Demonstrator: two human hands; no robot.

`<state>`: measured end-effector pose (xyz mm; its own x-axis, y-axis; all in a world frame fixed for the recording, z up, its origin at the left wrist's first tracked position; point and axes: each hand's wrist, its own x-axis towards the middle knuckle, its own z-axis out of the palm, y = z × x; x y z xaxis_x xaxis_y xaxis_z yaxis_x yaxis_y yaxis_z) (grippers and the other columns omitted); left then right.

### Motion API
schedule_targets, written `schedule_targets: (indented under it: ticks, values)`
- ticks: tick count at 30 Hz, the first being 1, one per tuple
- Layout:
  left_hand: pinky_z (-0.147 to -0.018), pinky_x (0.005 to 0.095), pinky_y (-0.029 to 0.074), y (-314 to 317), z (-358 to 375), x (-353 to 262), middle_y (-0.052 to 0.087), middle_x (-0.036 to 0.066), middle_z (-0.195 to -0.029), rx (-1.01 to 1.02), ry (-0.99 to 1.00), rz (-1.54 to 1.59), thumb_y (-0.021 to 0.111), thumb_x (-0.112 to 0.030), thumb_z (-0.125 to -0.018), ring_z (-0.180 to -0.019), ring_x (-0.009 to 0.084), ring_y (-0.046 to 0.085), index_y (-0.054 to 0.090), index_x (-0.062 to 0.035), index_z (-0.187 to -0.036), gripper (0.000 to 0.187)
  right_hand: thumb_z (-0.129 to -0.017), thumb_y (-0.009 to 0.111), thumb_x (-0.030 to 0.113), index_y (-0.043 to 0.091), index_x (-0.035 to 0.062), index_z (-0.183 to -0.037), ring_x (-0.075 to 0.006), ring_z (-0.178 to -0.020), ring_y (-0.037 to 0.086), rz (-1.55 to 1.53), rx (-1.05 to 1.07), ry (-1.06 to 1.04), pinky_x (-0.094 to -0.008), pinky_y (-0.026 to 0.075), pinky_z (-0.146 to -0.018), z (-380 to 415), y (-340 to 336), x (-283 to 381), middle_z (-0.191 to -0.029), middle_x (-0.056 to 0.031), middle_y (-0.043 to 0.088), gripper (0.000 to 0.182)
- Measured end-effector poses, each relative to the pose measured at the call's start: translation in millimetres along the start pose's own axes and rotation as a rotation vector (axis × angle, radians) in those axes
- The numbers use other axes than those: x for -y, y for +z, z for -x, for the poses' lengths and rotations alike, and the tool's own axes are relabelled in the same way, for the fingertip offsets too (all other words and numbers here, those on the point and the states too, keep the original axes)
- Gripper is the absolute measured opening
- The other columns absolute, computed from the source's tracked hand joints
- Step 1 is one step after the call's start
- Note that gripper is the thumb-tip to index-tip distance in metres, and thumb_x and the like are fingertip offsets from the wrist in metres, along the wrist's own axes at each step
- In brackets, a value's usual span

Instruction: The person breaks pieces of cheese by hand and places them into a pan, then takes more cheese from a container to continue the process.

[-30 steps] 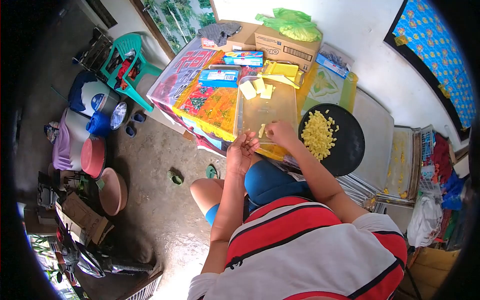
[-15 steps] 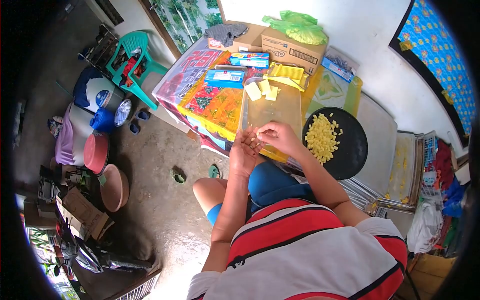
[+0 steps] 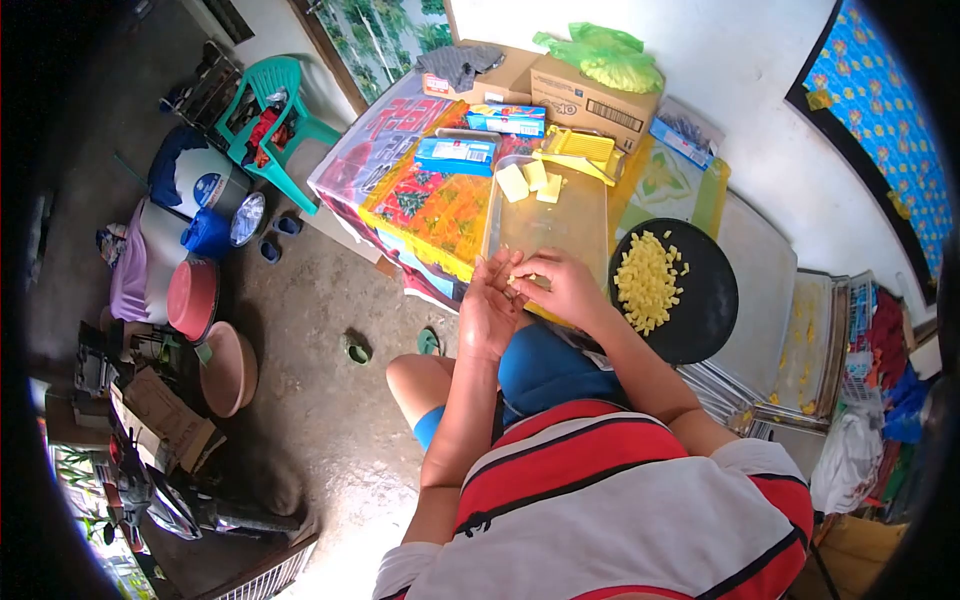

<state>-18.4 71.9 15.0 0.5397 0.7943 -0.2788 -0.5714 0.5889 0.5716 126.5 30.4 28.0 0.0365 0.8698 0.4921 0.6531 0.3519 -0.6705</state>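
My left hand [image 3: 486, 318] is held palm up over the near end of a clear plastic tray [image 3: 494, 235], its fingers stretched out and slightly cupped. Against its fingertips, my right hand [image 3: 564, 288] pinches a small pale-yellow piece [image 3: 513, 281], partly hidden by the fingers. Several larger pale-yellow slabs [image 3: 513, 183] lie at the tray's far end. To the right, a round black pan [image 3: 708, 305] carries a heap of small yellow cut pieces [image 3: 648, 282]. A yellow ridged board [image 3: 582, 150] rests across the tray's far right corner.
Blue boxes [image 3: 455, 155] stand left of the tray on a patterned tablecloth [image 3: 405, 205]. Behind are a cardboard box [image 3: 590, 100] and a green plastic bag [image 3: 603, 55]. Metal trays [image 3: 745, 290] lie to the right. A green chair [image 3: 275, 110] and basins [image 3: 228, 370] are on the left.
My hands stay together over the tray's near end, with small finger movements. The right fingers have shifted slightly at the left fingertips. The whole view has moved a little.
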Motion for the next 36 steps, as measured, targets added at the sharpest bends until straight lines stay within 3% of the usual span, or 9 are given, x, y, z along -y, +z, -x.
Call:
schedule_targets:
  ticks: [7,16,19,28,31,36]
  values:
    - [-0.088,0.0338,0.044,4,0,0,0.055,0.008,-0.127,0.002,-0.019,-0.103,0.039,-0.044,-0.097,-0.103,0.0178,0.056,0.042,-0.0070,-0.131,0.050,-0.074,0.069,0.013,0.065,0.0094,-0.085,-0.0294,-0.076,0.061,0.036,0.002,0.011,-0.0373,0.050,-0.065,2,0,-1,-0.081,-0.0081,0.062,0.012]
    - [-0.089,0.0357,0.044,1,-9,9,0.058,0.007,-0.122,0.009,-0.059,-0.021,0.040,-0.029,-0.097,-0.102,0.0182,0.057,0.043,-0.0091,-0.131,0.039,-0.076,0.069,0.012,0.065,0.0070,-0.082,-0.0301,-0.070,0.060,0.004,-0.075,0.015,-0.0368,0.048,-0.060,0,-5,-3,-0.075,-0.0101,0.060,0.009]
    - [-0.082,0.0301,0.044,-1,-14,14,0.060,0.002,-0.117,0.025,-0.077,-0.032,0.042,-0.034,-0.096,-0.095,0.0139,0.057,0.046,-0.0116,-0.129,0.040,-0.076,0.069,0.016,0.064,0.0099,-0.081,-0.0283,-0.071,0.061,0.043,-0.062,0.003,-0.0374,0.049,-0.061,2,-5,-7,-0.078,-0.0076,0.061,0.009]
    - [-0.088,0.0350,0.043,-2,-19,21,0.057,0.008,-0.118,-0.003,-0.109,-0.025,0.045,-0.034,-0.095,-0.104,0.0197,0.055,0.045,-0.0103,-0.130,0.042,-0.080,0.065,0.017,0.065,0.0112,-0.089,-0.0279,-0.075,0.063,-0.009,-0.035,0.051,-0.0368,0.050,-0.065,5,-4,-17,-0.083,-0.0085,0.065,0.010]
    - [-0.087,0.0356,0.044,-5,-22,24,0.057,0.010,-0.117,0.019,-0.124,-0.044,0.045,-0.032,-0.095,-0.105,0.0221,0.056,0.046,-0.0096,-0.129,0.040,-0.081,0.066,0.017,0.065,0.0083,-0.089,-0.0273,-0.078,0.064,-0.078,-0.027,0.094,-0.0350,0.051,-0.066,5,-4,-23,-0.086,-0.0094,0.066,0.012]
    - [-0.085,0.0367,0.045,-14,-33,32,0.063,0.011,-0.103,-0.005,-0.161,-0.034,0.046,-0.028,-0.095,-0.098,0.0241,0.059,0.055,-0.0048,-0.110,0.029,-0.079,0.070,0.015,0.068,0.0048,-0.089,-0.0265,-0.073,0.063,-0.121,-0.073,0.172,-0.0345,0.050,-0.067,3,-6,-26,-0.082,-0.0116,0.067,0.015]
